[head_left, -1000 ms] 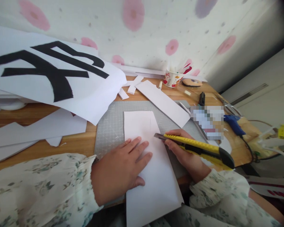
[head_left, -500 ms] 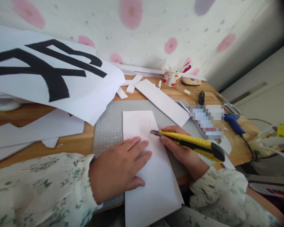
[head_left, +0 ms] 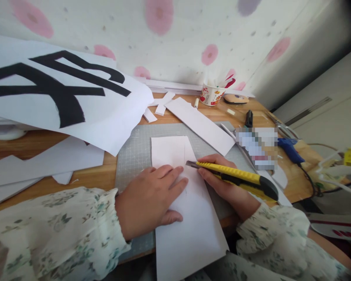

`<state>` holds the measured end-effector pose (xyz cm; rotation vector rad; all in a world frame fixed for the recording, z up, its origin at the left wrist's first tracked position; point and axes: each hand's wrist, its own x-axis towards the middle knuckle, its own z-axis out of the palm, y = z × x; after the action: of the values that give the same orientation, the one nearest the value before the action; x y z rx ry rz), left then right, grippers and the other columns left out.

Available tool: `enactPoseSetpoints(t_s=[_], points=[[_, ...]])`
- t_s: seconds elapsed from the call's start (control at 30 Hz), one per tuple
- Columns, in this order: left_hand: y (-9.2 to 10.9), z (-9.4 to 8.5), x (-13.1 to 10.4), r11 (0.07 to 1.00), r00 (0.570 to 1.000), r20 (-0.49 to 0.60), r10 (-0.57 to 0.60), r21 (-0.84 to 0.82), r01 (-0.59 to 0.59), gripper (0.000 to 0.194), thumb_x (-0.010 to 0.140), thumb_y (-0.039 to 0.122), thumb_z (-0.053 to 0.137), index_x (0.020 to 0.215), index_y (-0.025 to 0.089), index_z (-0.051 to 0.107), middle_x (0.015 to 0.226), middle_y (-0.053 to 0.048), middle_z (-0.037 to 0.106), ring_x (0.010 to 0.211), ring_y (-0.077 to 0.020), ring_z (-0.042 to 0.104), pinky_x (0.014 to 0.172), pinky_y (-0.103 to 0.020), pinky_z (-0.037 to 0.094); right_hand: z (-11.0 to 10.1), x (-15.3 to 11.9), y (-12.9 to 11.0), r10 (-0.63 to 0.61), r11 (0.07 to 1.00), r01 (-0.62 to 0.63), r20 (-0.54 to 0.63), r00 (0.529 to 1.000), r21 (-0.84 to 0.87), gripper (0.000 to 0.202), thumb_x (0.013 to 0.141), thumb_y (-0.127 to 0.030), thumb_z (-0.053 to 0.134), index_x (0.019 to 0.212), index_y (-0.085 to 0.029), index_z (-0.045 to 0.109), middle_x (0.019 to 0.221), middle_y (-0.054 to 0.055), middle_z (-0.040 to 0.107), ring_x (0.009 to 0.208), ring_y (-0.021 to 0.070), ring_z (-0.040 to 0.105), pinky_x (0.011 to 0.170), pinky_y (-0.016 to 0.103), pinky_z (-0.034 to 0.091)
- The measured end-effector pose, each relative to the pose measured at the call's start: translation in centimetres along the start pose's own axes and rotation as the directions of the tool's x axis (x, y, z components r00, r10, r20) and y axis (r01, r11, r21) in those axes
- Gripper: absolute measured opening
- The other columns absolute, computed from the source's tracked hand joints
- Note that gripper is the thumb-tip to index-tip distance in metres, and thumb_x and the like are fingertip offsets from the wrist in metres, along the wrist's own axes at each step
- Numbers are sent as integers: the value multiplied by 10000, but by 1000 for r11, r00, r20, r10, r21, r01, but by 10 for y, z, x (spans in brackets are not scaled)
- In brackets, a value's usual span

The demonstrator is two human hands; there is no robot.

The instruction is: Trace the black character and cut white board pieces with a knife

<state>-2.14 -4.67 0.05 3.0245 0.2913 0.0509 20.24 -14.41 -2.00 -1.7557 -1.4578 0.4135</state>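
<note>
A long white board (head_left: 190, 238) lies over the grey cutting mat (head_left: 134, 156), its near end reaching past the table's front edge. My left hand (head_left: 152, 199) rests on the board's left side with the fingers spread. On the right, my right hand (head_left: 222, 181) grips a yellow and black utility knife (head_left: 236, 173). The knife's blade is out, with its tip at the board's surface near a thin line. My left fingertips are just left of the blade tip.
White paper with black shapes (head_left: 114, 117) covers the back left. Behind the mat lie a white strip (head_left: 201, 125) and small white pieces. A paper cup (head_left: 212, 95), a mouse (head_left: 236, 99) and a blue glue gun (head_left: 291, 150) stand or lie to the right.
My left hand has shifted slightly up and right on the board, its fingers still spread. The knife in my right hand is almost where it was.
</note>
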Motion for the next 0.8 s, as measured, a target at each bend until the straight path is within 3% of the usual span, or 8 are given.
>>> enactPoseSetpoints(t_s=[0.17, 0.47, 0.8], points=[[1, -4, 4, 1000, 1000, 22, 6, 26, -6, 749, 812, 602, 767, 1384, 163, 564, 1517, -198, 521, 1236, -393, 579, 931, -527, 528, 0, -1, 3, 3, 1000, -3, 5, 1000, -6, 161, 889, -371, 666, 1030, -309, 714, 985, 13, 746, 923, 234, 694, 872, 389, 559], [-1, -13, 14, 999, 996, 92, 15, 42, -19, 669, 775, 630, 780, 1243, 173, 642, 1475, -196, 553, 1127, -377, 616, 856, -497, 552, 1, -1, 8, 33, 990, -35, 20, 999, 135, 156, 896, -372, 658, 1026, -299, 702, 949, 12, 737, 835, 214, 695, 773, 348, 575], [-4, -11, 15, 999, 995, 95, 18, 31, -21, 689, 759, 668, 767, 1239, 191, 637, 1534, -182, 506, 1133, -385, 601, 878, -523, 532, 1, -5, 8, 16, 993, -15, -6, 1000, 119, 131, 897, -362, 657, 1008, -305, 698, 938, 3, 724, 841, 209, 678, 782, 347, 560]])
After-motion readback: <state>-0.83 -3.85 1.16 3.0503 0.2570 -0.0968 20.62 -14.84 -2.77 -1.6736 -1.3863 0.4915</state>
